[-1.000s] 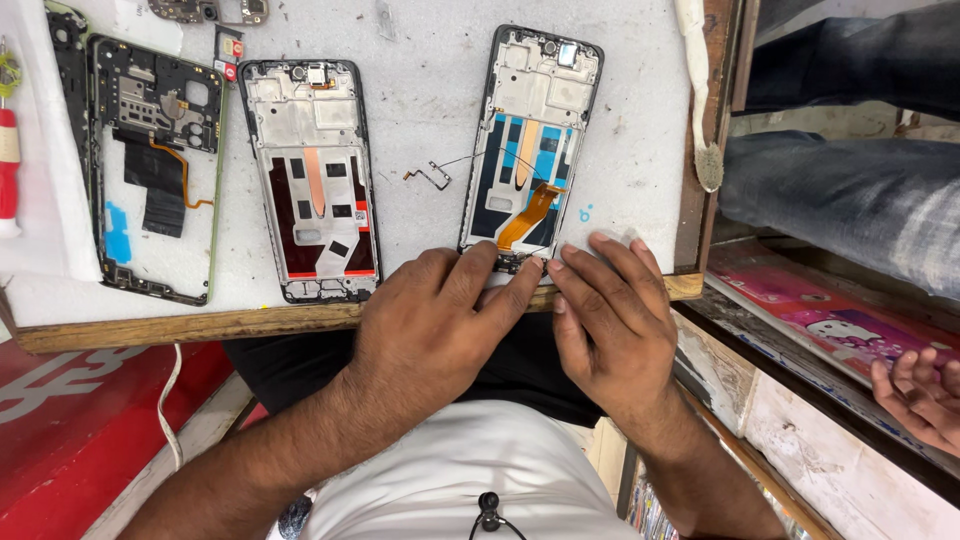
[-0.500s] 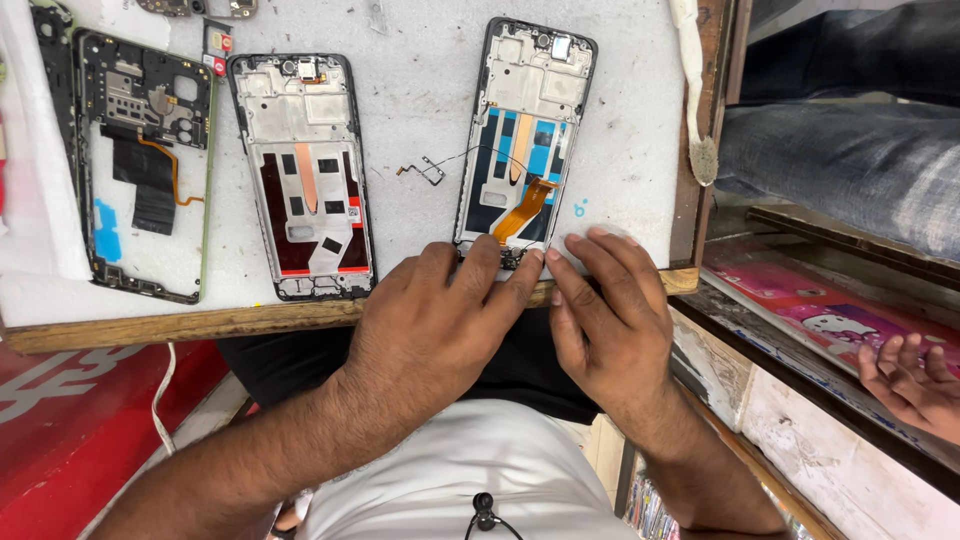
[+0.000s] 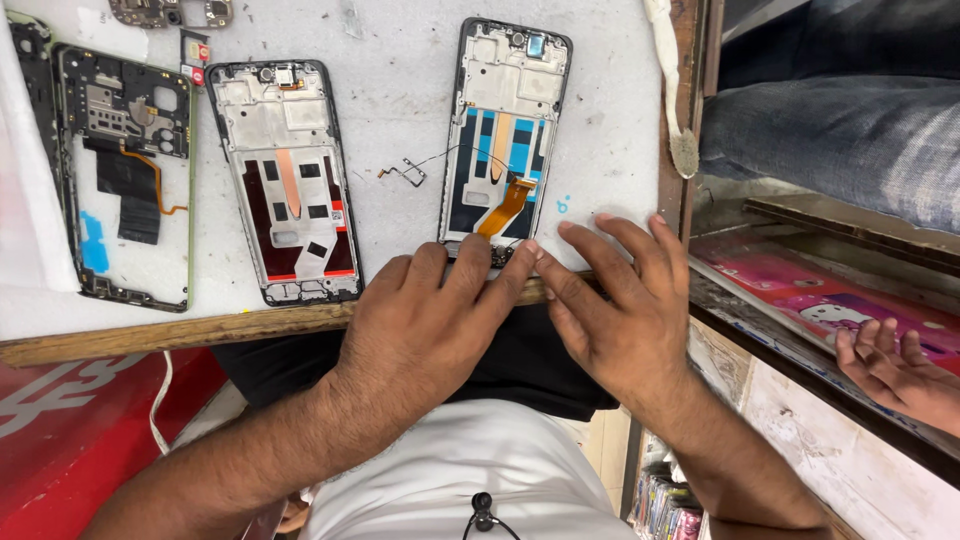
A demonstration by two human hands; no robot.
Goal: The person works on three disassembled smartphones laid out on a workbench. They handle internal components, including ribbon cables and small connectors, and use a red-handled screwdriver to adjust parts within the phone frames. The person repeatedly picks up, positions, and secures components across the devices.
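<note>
At the bench edge, both hands, left hand (image 3: pixel 430 320) and right hand (image 3: pixel 620 310), hide the phone frame's (image 3: pixel 505 130) bottom, grip unclear.

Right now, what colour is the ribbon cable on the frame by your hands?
Orange ribbon cable, head view.

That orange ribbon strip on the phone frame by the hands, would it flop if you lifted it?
Probably floppy: the orange ribbon strip is thin and already bends sideways. It looks very light and likely tears easily. The phone frame under it looks stiff and flat, so it should slide, not roll.
</note>
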